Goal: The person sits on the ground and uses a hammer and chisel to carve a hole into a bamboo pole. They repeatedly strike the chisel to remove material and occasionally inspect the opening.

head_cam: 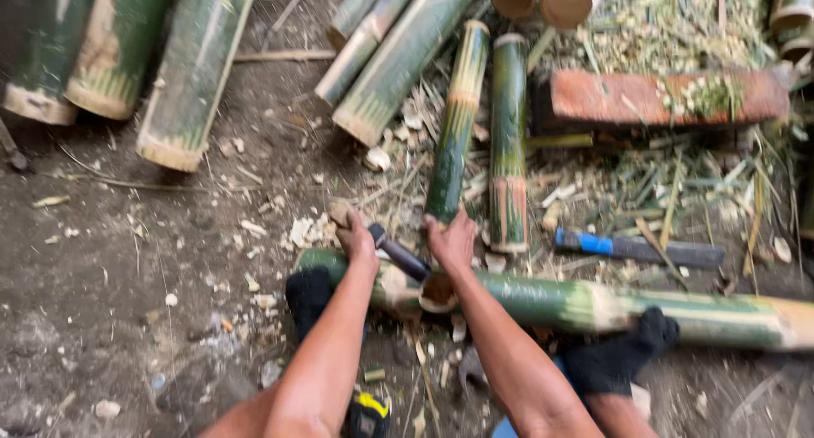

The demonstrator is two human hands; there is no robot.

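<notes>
A person is sitting on bare dirt ground (110,285) that is littered with chips and green shavings, working a long green bamboo pole (543,302) that is lying crosswise in front of them. Two feet in black socks are bracing the pole, one (309,295) near its left end and one (623,353) farther right. More cut bamboo sections (170,73) are lying in a heap at the top of the view, and two short green lengths (487,133) are resting upright-to-view just beyond the hands, near a reddish brick (670,97). A blue-handled chopping blade (640,249) is lying unused to the right. The left hand (356,237) is closing its fingers around the end of a dark-handled tool (400,256), which is angling down into a notch cut in the pole between the feet. The right hand (452,241) is pressing down just beside that notch; I cannot tell whether its fingers are curled or flat. Doing this well seems to call for keeping both feet firm and the steadying hand clear of the tool's edge.
</notes>
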